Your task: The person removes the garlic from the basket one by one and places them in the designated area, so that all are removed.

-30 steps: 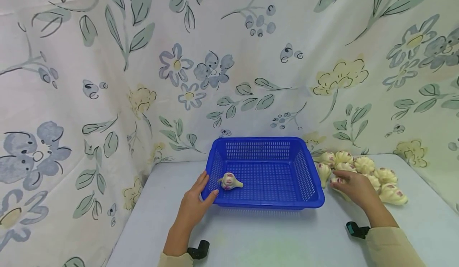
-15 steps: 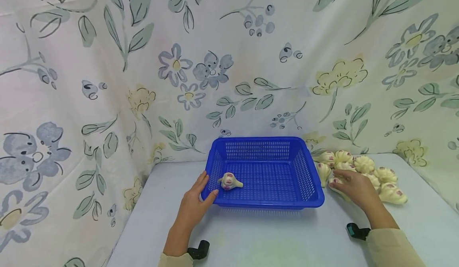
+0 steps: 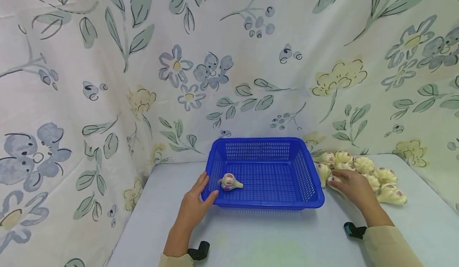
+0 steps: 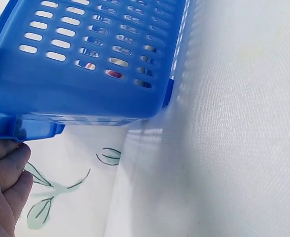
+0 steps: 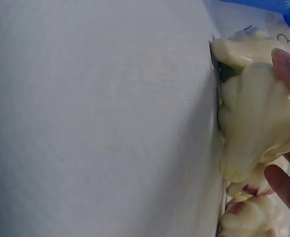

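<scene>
My left hand holds the left front corner of a blue plastic basket, thumb over the rim. In the left wrist view its fingers lie under the basket's lip. One garlic bulb, pale with purple patches, lies inside near the basket's left end. Right of the basket, my right hand grips another garlic bulb between thumb and fingers. The hand largely covers that bulb in the head view; in the right wrist view it lies at the table surface beside other bulbs.
Several more garlic bulbs are clustered behind and right of my right hand. The pile lies close to the basket's right wall. A white table bears everything, with a floral curtain behind and to the left.
My right hand has shifted very slightly left and closed a little around the garlic bulb. The left hand, the basket and the bulb inside have stayed put.
</scene>
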Demonstrator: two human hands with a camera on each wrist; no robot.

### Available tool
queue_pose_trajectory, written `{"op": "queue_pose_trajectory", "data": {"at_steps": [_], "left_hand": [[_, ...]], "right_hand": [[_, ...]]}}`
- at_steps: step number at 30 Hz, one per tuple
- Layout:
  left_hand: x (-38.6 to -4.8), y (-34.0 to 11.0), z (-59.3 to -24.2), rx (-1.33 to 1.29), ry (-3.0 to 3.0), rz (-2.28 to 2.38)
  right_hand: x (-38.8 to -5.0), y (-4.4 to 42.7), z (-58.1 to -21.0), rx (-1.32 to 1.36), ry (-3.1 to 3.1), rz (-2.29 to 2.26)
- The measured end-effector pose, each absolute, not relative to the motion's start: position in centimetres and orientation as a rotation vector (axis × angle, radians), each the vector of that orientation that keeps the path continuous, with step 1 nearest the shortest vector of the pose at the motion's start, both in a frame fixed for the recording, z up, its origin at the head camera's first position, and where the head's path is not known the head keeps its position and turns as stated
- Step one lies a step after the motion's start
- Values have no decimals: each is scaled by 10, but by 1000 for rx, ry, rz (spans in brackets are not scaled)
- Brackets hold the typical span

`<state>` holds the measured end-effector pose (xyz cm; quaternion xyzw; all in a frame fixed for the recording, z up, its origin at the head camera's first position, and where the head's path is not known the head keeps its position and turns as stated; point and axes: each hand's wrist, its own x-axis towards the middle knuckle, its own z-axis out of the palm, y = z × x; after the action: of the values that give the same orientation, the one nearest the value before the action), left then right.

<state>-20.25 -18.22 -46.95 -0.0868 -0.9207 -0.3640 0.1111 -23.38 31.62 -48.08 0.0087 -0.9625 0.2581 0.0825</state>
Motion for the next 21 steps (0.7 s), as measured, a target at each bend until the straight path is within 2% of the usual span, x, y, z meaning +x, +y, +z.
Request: {"op": "queue_pose_trajectory", "data": {"at_steps": [21], "left_hand": [[-202, -182, -469, -264, -2679, -1085]], "right_hand": [[-234, 313, -469, 92, -2830, 736]]}}
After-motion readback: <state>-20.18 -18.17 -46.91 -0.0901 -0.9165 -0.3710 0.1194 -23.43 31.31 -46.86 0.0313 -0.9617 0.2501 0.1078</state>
